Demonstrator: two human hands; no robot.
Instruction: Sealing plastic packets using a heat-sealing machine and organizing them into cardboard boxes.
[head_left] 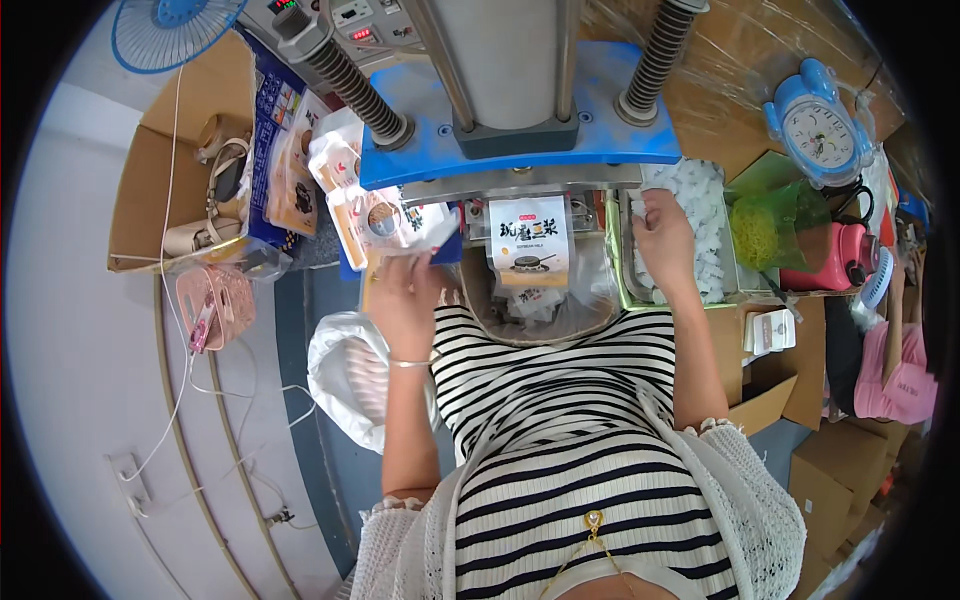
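Note:
A white and orange printed pouch [528, 240] stands upright under the blue press plate [520, 150], above a clear-lined bin [600, 285] with small packets inside. At the left, my left hand [405, 295] is at the lower edge of a stack of similar pouches [375, 215]; its fingers are blurred, so its grip is unclear. On the right, my right hand [663, 245] reaches into a tray [628, 270] of small white packets [705, 230]. Its fingers are curled together, and whatever lies between them is hidden.
Two spring-wrapped posts [650, 70] flank the press column. A cardboard box [150, 220] and a white bag [335, 350] stand left. At right are a green basket [780, 220], a blue alarm clock [820, 130] and a pink device [838, 258]. Another person [895, 370] sits far right.

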